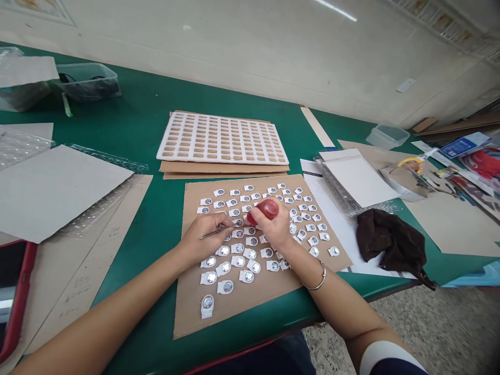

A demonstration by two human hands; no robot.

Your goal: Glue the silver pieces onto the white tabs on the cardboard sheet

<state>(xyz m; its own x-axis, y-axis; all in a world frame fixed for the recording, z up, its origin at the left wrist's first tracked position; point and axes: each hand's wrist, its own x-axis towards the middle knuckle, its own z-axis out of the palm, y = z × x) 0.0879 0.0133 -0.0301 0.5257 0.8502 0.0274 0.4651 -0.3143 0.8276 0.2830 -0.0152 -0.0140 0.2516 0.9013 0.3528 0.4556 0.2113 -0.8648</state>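
Observation:
My left hand [201, 234] is closed around slim metal tweezers [214, 233], whose tip reaches a small white tab with a round silvery disc [237, 223]. Wrapped in the fingers of my right hand [276, 229] is a red squeeze bottle [269, 208], tilted with its lower end toward the tweezers' tip. The bottle's nozzle is hard to make out. Under both hands lies a brown cardboard sheet [185, 320], covered with several loose rows of such white tabs with discs [227, 287]. My right hand and forearm hide some of them.
Behind the cardboard, a white grid tray [222, 160] rests on cardboard sheets. Plastic trays with a grey board [58, 187] lie left, near a red-framed device [23, 291]. On the right are a white card [355, 177], a dark cloth pouch [390, 239] and yellow-handled scissors [410, 161].

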